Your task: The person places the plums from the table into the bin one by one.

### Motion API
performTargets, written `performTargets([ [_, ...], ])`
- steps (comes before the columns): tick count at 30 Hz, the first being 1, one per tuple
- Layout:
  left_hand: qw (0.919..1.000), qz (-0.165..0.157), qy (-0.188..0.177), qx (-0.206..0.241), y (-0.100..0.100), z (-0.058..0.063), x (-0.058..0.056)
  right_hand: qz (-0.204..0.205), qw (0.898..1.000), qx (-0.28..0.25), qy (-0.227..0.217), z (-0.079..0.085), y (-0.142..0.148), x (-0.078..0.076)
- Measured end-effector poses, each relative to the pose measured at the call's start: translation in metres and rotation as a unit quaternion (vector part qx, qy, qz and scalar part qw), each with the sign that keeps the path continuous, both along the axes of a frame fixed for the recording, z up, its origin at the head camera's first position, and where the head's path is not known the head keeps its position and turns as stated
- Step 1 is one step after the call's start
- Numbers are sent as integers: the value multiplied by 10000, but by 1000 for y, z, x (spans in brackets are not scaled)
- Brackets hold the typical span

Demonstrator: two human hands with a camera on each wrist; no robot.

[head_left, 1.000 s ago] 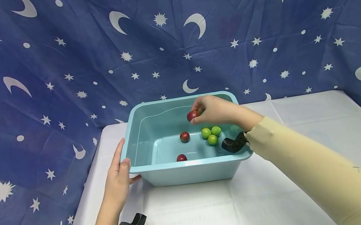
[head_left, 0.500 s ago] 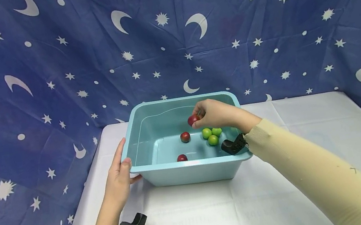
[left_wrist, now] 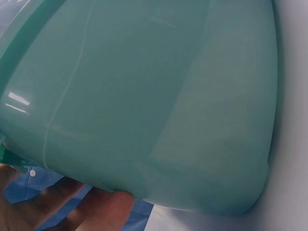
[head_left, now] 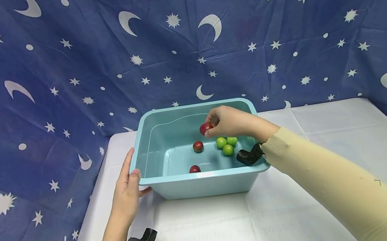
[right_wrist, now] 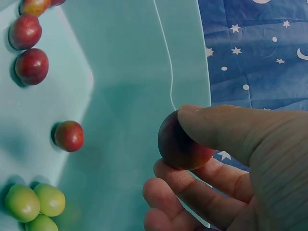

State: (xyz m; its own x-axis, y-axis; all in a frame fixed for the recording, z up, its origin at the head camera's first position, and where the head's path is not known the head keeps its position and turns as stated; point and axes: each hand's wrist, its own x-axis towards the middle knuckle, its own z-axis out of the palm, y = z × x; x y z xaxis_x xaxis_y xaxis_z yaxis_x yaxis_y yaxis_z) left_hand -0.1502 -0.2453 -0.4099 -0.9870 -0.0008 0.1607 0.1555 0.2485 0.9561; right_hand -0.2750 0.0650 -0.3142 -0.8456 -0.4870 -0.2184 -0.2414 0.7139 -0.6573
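Note:
A light blue plastic basin (head_left: 204, 184) stands on a white cloth. My left hand (head_left: 125, 193) holds its left near corner, thumb at the rim and fingers (left_wrist: 108, 209) against the outer wall. Over the basin's right half, my right hand (head_left: 230, 120) pinches a dark red plum (right_wrist: 180, 144) between thumb and fingers. Below, a red plum (head_left: 198, 147) lies on the basin floor, and another plum (head_left: 195, 169) is partly covered by the near rim. Three green, round fruits (head_left: 226, 145) sit clustered at the right, beneath the right hand.
More red plums (right_wrist: 32, 66) show along the basin floor in the right wrist view; the near wall hides some from the head view. White cloth (head_left: 335, 143) covers the table. A blue curtain (head_left: 179, 37) with moons and stars hangs close behind and at the left.
Over the last second my right hand has sunk slightly into the basin with the plum, then drifted a touch left. The left hand and the fruits on the floor stay put.

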Motion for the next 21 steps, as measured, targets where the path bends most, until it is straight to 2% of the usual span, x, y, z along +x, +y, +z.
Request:
performTargets([
  [7,10000,-24,-10,-16,1,-1,-3,-185,9996,-139,186,8,10,5],
  [11,10000,-40,-11,-76,1,-1,-5,-369,9972,-370,535,12,25,14],
  [17,9996,-60,-88,-261,-4,5,-4,-892,9859,-632,1270,12,52,31],
  [21,9981,-67,-171,-587,-10,10,1,-1154,9780,-749,1567,5,67,41],
])
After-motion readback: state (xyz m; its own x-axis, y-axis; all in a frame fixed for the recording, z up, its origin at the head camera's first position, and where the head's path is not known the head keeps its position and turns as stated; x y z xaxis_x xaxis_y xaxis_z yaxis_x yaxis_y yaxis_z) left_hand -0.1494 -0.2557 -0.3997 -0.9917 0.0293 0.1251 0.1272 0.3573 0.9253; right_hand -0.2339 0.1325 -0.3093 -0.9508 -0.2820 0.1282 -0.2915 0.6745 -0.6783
